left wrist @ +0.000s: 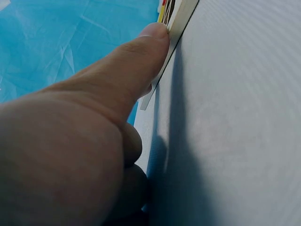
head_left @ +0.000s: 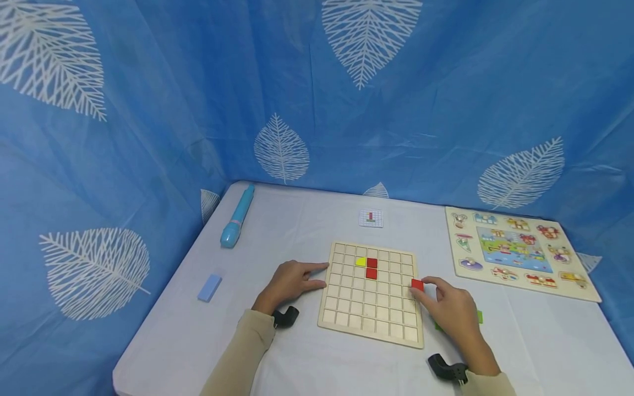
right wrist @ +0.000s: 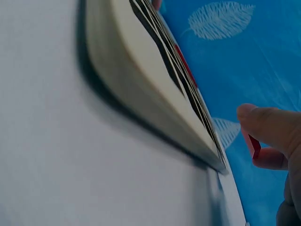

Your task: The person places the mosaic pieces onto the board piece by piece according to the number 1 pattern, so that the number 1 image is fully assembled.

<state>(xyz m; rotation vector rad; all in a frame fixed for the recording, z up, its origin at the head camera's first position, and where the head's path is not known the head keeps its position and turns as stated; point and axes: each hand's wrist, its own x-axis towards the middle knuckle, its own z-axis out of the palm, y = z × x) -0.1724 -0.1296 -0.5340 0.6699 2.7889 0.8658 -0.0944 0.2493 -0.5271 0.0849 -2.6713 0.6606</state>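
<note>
Fingers of the right hand (head_left: 453, 311) pinch a red tile (head_left: 417, 284) over the right edge of the grid board (head_left: 372, 323), the left hand (head_left: 292, 281) steadies its left edge with straight fingers, and three tiles sit placed, most squares unfilled.

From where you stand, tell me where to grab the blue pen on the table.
Grip the blue pen across its slim middle from above, fingers on its two long sides. It lies flat and apart from other things, with the fat rounded end toward you, harder to pinch.
</note>
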